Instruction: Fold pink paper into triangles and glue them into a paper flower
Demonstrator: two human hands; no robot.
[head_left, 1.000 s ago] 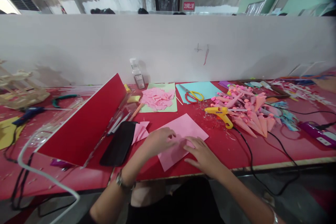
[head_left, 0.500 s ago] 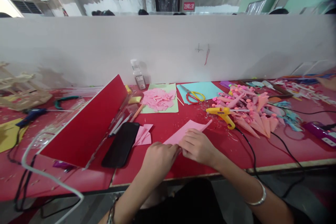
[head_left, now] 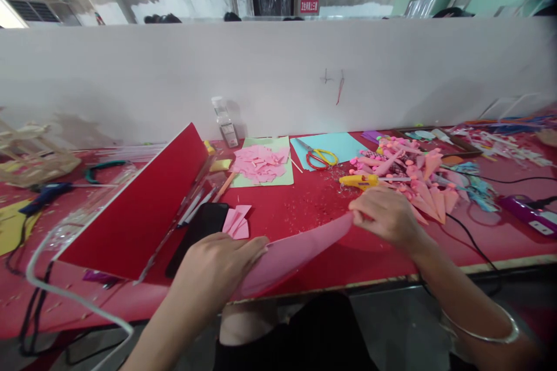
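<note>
White partition spans the background, hiding all but the tops of several heads around 11 o'clock. On the red table, toward 6 o'clock, a curved pink sheet stretches between two hands: the left hand grasps its 8 o'clock end — fingertips mostly out of sight — and the right hand pinches its 2 o'clock corner, covering the handle of a yellow glue gun. Black phone, 9 o'clock: partly hidden.

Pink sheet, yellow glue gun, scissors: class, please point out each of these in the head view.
Pink sheet (head_left: 293,254), head view: middle of its visible face.
Yellow glue gun (head_left: 358,181), head view: on its yellow body.
Scissors (head_left: 314,152), head view: near where blades and handles meet.
</note>
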